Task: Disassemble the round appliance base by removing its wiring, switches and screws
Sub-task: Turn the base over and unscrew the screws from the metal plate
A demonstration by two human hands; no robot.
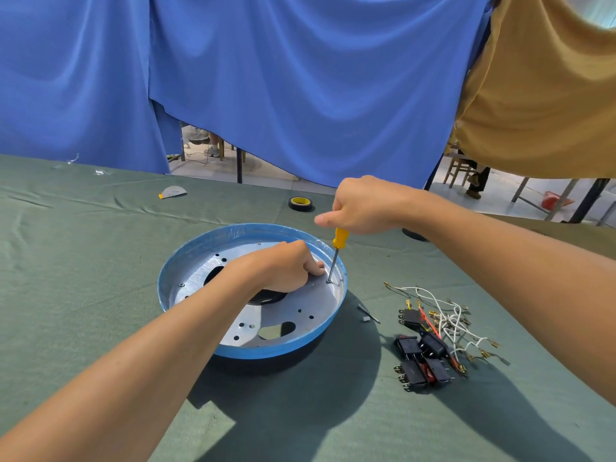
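Toward the bench's [83, 295] right edge we see black switches [420, 351] and white wires [448, 316] heaped. Mid-bench sits the round blue-rimmed base [266, 351], the left hand [283, 266] curled on its metal plate [293, 316]; whether it holds anything we cannot tell. The right hand [363, 206] grips a yellow screwdriver [339, 243], tip upon a screw [329, 281]. A tape roll [300, 203] lies beyond.

No legible text, label, brand or number on any surface.
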